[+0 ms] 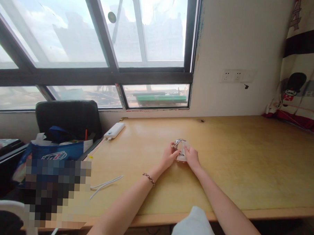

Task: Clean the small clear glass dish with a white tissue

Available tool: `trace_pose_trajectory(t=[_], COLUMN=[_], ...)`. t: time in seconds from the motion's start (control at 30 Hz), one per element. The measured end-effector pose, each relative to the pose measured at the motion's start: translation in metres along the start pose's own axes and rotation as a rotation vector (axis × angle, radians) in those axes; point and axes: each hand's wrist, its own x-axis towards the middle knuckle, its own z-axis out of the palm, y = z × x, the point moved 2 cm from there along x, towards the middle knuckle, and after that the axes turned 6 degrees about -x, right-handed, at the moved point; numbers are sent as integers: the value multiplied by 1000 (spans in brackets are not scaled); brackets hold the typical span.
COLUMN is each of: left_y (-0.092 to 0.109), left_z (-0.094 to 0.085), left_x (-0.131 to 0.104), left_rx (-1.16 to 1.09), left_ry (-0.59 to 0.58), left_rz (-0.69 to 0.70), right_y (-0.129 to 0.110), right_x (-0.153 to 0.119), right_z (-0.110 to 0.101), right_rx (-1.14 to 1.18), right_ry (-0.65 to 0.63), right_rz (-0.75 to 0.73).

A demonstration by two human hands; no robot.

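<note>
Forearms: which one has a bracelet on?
The left forearm: a dark, braided-looking bracelet circles it, just behind the left hand. The right forearm shows none.

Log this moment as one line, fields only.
left hand: holding shiny silvery object; right hand: holding same object; yellowish wooden desk: beneath both; white rectangular device: on desk's left

The left forearm (134, 201) and right forearm (221, 201) slant inward over the table (248, 163) — the left ringed by a bracelet (149, 179). Well in from the table's front edge, the left hand (168, 156) and right hand (193, 158) grip close together, thumbs (175, 154) uppermost — the other fingers mostly hidden.
</note>
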Motion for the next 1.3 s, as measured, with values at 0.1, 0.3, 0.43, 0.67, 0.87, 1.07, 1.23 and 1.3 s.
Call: trace_pose_trajectory(t=[0.1,0.3,0.43,0.67,0.87,1.07,1.23,1.3], left_y=[2,4,3,3,6,9,4,3], left_z=[0,-6,-8,-8,-4,1,0,-1], left_x=[-1,0,1,1,-3,-5,-5,-5], left_rx=[-11,-45,-44,-28,8,37,54,37], left_ry=[-8,81,123,131,72,13,-5,-9], left_rz=[-58,-91,-83,-61,-47,-41,-53,-89], right_y=[-5,-6,-10,-13,-4,1,3,0], right_x=[1,7,2,-1,8,5,5,4], right_z=[-8,-5,-8,-11,-3,-5,-3,-5], right_rx=[-197,320,613,651,352,83,-70,-244], right_ry=[129,-147,-413,-407,-108,-42,-123,-52], right_rz=[-134,-76,45,182,73,58,9,-67])
